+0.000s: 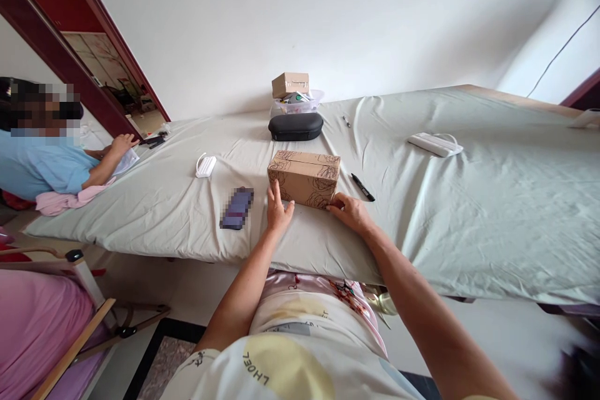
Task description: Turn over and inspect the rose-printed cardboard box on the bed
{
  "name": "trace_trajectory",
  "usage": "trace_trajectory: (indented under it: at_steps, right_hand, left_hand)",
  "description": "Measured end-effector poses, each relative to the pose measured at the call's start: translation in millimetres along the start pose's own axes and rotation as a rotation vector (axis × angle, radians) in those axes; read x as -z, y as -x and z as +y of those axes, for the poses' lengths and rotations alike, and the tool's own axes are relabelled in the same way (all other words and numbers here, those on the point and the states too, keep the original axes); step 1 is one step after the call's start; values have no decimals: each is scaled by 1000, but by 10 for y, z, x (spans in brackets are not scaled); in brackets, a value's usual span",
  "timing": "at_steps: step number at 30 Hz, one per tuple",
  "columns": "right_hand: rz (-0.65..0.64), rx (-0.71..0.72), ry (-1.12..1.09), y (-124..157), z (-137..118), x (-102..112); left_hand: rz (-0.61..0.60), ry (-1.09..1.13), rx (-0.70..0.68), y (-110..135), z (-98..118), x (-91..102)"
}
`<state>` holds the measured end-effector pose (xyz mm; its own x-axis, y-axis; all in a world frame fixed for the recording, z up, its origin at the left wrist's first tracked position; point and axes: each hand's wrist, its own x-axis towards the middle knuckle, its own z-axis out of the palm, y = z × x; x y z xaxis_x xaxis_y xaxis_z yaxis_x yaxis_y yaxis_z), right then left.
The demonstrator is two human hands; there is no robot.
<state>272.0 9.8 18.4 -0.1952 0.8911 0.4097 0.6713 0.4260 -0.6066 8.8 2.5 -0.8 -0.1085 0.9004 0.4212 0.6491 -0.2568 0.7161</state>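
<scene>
A closed cardboard box with dark scribbled loops on its sides and top rests on the cloth-covered surface in front of me. My left hand is at its left front corner, fingers stretched along the side and thumb spread apart. At the lower right front corner, my right hand has its fingers curled against the box; their tips are partly hidden. A black marker lies just right of the box. To the left of my left hand lies a phone with its screen blurred out.
Behind the box sit a black zip case, a clear plastic basket and a smaller carton. White power banks lie left and right. A person in a blue shirt sits at the far left edge.
</scene>
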Motion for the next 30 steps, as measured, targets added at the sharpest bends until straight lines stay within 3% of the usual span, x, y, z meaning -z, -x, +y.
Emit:
trace_trajectory:
  at_steps: [5, 10, 12, 17, 19, 21, 25, 30]
  right_hand:
    - [-162, 133, -67, 65, -207, -42]
    - [-244, 306, -73, 96, -373, -122]
    - [-169, 286, -53, 92, -364, -135]
    - [282, -49, 5, 34, -145, -95]
    - [353, -119, 21, 9, -49, -90]
    - [300, -114, 51, -5, 14, -108]
    - [77, -8, 77, 13, 23, -145]
    - [-7, 20, 106, 57, -67, -117]
  left_hand:
    - [63, 83, 8, -14, -29, -18]
    - [-25, 115, -118, 26, 19, -33]
    - [-40, 112, -169, 43, 32, -32]
    - [-31, 23, -233, 53, 48, -54]
    - [-28, -39, -233, 53, 57, -78]
    - [-29, -82, -225, 56, 63, -98]
    - [-61, -101, -206, 66, 57, -112]
    - [-130, -163, -95, 63, 56, -94]
